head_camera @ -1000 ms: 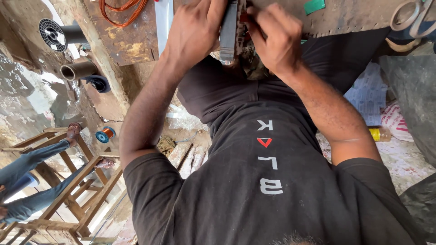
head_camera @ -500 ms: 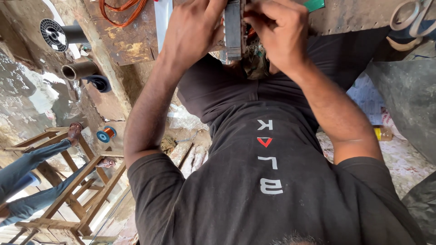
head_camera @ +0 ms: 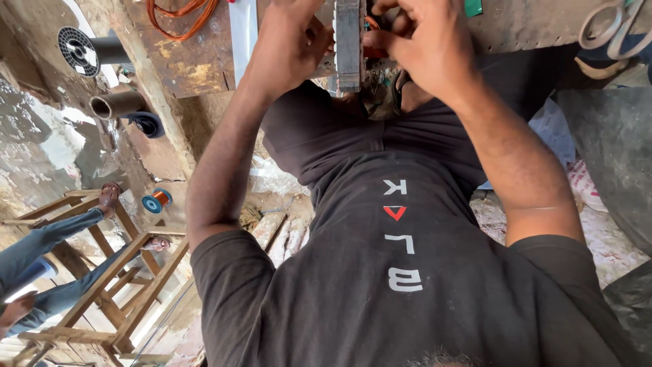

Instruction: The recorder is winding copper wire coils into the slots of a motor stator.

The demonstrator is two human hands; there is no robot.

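Metal block point(head_camera: 348, 42), grey and ribbed: we had raised it slightly at the worktop point(head_camera: 536, 24) edge; left hand point(head_camera: 288, 47) and right hand point(head_camera: 424, 44) stayed clamped on its sides, copper wire point(head_camera: 178, 15) lying nearby.

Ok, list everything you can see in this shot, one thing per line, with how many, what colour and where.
metal block: one, grey, layered, top centre, between both hands
workbench: one, brown, worn, along the top
wire coil: one, orange, on the bench, top left
scissors: one pair, pale handles, top right on the bench
black spool: one, black, upper left
blue spool: one, blue ends with copper wire, on the floor, left
wooden stool: one, brown, lower left
another person's legs: blue trousers, resting on the stool
left hand: on the block's left side
right hand: on the block's right side
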